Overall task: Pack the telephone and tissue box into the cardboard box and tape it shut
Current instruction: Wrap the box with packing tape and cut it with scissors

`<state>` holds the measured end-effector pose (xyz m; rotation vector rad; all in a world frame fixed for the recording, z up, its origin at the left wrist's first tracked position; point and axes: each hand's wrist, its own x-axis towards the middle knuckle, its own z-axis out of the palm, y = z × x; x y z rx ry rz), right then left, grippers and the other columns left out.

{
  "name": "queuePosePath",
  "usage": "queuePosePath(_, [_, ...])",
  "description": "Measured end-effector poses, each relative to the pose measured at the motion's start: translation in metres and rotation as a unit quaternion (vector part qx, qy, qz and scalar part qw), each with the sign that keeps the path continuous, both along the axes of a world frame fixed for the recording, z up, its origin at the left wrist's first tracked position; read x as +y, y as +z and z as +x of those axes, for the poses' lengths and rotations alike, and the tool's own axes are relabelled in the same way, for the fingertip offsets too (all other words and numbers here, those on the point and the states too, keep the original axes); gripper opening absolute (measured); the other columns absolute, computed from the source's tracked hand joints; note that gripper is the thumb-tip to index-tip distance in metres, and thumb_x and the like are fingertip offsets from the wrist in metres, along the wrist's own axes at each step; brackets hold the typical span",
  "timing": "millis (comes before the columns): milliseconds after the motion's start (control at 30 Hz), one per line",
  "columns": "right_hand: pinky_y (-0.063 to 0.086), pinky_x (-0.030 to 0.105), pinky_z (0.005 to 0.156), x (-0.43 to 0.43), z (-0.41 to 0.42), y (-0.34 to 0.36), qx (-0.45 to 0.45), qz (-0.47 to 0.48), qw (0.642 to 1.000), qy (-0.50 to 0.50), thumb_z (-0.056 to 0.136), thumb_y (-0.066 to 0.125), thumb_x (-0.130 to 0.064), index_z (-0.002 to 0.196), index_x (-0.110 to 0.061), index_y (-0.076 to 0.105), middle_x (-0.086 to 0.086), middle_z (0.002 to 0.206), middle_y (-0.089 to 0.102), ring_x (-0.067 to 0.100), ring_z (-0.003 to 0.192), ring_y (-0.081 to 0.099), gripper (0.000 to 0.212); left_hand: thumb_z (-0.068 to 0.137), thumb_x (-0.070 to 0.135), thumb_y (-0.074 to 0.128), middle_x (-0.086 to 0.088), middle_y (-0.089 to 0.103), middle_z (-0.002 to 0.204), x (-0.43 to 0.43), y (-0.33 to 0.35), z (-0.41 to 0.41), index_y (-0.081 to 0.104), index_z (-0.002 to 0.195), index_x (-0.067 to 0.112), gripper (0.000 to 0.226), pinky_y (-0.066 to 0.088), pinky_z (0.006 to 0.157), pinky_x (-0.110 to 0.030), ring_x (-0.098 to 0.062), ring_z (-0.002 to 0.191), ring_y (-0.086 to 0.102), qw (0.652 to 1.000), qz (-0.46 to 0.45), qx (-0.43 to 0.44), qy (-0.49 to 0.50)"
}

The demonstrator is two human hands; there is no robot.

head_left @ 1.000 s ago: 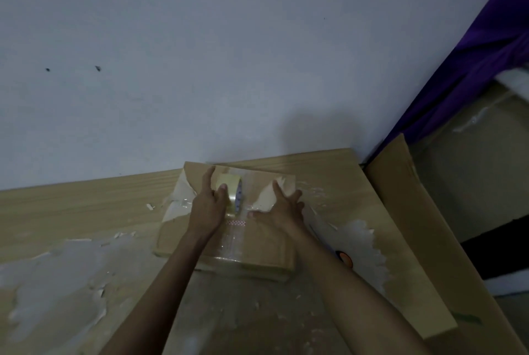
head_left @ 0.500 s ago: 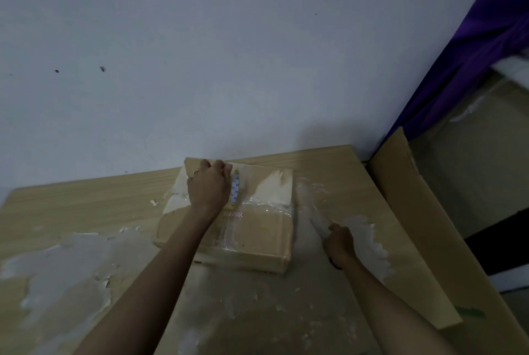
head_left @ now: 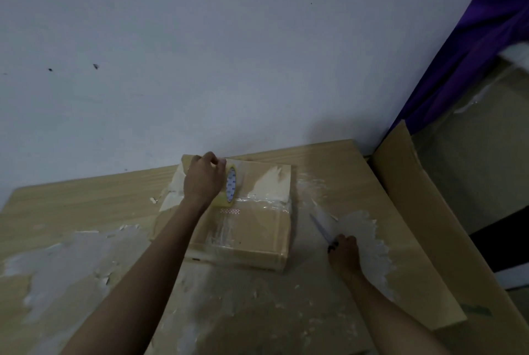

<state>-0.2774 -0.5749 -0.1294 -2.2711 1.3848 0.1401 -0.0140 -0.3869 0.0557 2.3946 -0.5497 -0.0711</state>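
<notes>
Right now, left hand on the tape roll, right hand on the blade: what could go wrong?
1. The tape roll stands on edge at the far end of the cardboard box; the strip may wrinkle if the left hand slackens.
2. The right hand grips the cutter blade-out on the table; swinging it over risks nicking the left forearm.

A worn wooden table (head_left: 71, 206) fills the lower frame, its veneer peeled into pale patches at 8 o'clock and 4 o'clock. Behind it a bare grey-white wall (head_left: 229, 54) carries two small dark marks (head_left: 96, 66) at 10 o'clock. At 2 o'clock hangs a purple curtain (head_left: 472, 40). A large flat cardboard sheet (head_left: 423, 226) leans beside the table's right edge at 3 o'clock, with a dark green mark near its lower end
</notes>
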Motion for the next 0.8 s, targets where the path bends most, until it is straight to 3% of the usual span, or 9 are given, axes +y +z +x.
queuePosePath(67, [0.035, 0.033, 0.075, 0.001, -0.001, 0.002, 0.053, -0.024, 0.998, 0.002, 0.097, 0.048, -0.022, 0.099, -0.013, 0.050, 0.015, 0.120, 0.049, 0.033, 0.100, 0.052, 0.010, 0.092, 0.027, 0.054, -0.023, 0.062, 0.097, 0.000, 0.001, 0.003, 0.061, 0.091, 0.003, 0.025, 0.036, 0.071, -0.031, -0.032, 0.102, 0.054, 1.000, -0.014, 0.010, -0.003])
queuePosePath(133, [0.040, 0.035, 0.086, 0.002, 0.001, 0.004, 0.101, -0.048, 0.994, 0.002, 0.099, 0.045, -0.029, 0.117, -0.013, 0.050, 0.010, 0.121, 0.051, 0.030, 0.108, 0.053, 0.024, 0.090, 0.025, 0.057, -0.019, 0.065, 0.096, 0.000, 0.004, 0.005, 0.063, 0.089, 0.001, 0.024, 0.039, 0.072, -0.031, -0.032, 0.097, 0.058, 0.999, -0.026, 0.019, -0.006])
queuePosePath(200, [0.041, 0.036, 0.089, 0.002, 0.007, 0.007, 0.103, -0.028, 0.994, -0.008, 0.099, 0.045, -0.029, 0.118, -0.012, 0.051, 0.011, 0.121, 0.055, 0.029, 0.110, 0.055, 0.027, 0.089, 0.025, 0.059, -0.014, 0.066, 0.095, -0.001, 0.006, 0.006, 0.063, 0.090, 0.002, 0.023, 0.039, 0.071, -0.028, -0.030, 0.093, 0.060, 0.999, -0.035, 0.040, -0.001])
queuePosePath(333, [0.046, 0.036, 0.072, -0.012, 0.030, 0.032, -0.028, 0.106, 0.987, -0.119, 0.091, 0.061, -0.030, 0.095, -0.007, 0.057, 0.016, 0.099, 0.063, 0.032, 0.087, 0.061, 0.024, 0.089, 0.030, 0.058, -0.007, 0.059, 0.094, -0.002, 0.003, 0.007, 0.054, 0.095, 0.011, 0.020, 0.041, 0.068, -0.028, -0.023, 0.082, 0.056, 0.986, -0.072, 0.147, 0.017])
queuePosePath(400, [0.042, 0.032, 0.065, -0.019, 0.049, 0.057, -0.114, 0.141, 0.975, -0.130, 0.090, 0.062, -0.029, 0.089, -0.008, 0.062, 0.016, 0.090, 0.064, 0.030, 0.077, 0.060, 0.020, 0.090, 0.035, 0.056, -0.009, 0.058, 0.104, -0.001, -0.003, 0.009, 0.050, 0.105, 0.014, 0.027, 0.046, 0.077, -0.033, -0.022, 0.087, 0.055, 0.970, -0.106, 0.216, 0.016])
queuePosePath(467, [0.048, 0.033, 0.067, -0.025, 0.070, 0.082, -0.201, 0.147, 0.961, -0.121, 0.091, 0.059, -0.023, 0.098, -0.005, 0.068, 0.016, 0.095, 0.068, 0.031, 0.083, 0.063, 0.021, 0.091, 0.039, 0.055, -0.010, 0.055, 0.116, 0.002, -0.008, 0.011, 0.048, 0.119, 0.014, 0.038, 0.046, 0.088, -0.036, -0.023, 0.097, 0.054, 0.956, -0.127, 0.264, 0.012])
queuePosePath(533, [0.051, 0.035, 0.076, -0.027, 0.089, 0.108, -0.259, 0.124, 0.955, -0.072, 0.092, 0.057, -0.018, 0.112, -0.006, 0.065, 0.013, 0.104, 0.068, 0.030, 0.094, 0.064, 0.025, 0.092, 0.038, 0.054, -0.011, 0.053, 0.122, 0.006, -0.011, 0.014, 0.044, 0.130, 0.014, 0.046, 0.046, 0.091, -0.038, -0.024, 0.102, 0.054, 0.940, -0.149, 0.305, 0.008])
queuePosePath(667, [0.034, 0.022, 0.058, -0.023, 0.114, 0.148, -0.269, 0.013, 0.958, 0.099, 0.090, 0.057, -0.009, 0.104, -0.006, 0.065, 0.008, 0.086, 0.062, 0.023, 0.082, 0.057, 0.017, 0.093, 0.030, 0.054, -0.013, 0.051, 0.123, 0.006, -0.013, 0.018, 0.037, 0.137, 0.016, 0.049, 0.047, 0.084, -0.038, -0.026, 0.099, 0.055, 0.902, -0.200, 0.382, 0.010])
queuePosePath(800, [0.044, 0.036, 0.083, -0.014, 0.129, 0.148, -0.157, -0.119, 0.950, 0.244, 0.086, 0.057, -0.021, 0.135, -0.020, 0.052, 0.016, 0.106, 0.054, 0.036, 0.099, 0.053, 0.049, 0.093, 0.030, 0.052, -0.012, 0.051, 0.123, 0.005, -0.016, 0.019, 0.037, 0.137, 0.020, 0.047, 0.048, 0.088, -0.043, -0.028, 0.099, 0.056, 0.877, -0.219, 0.428, 0.006])
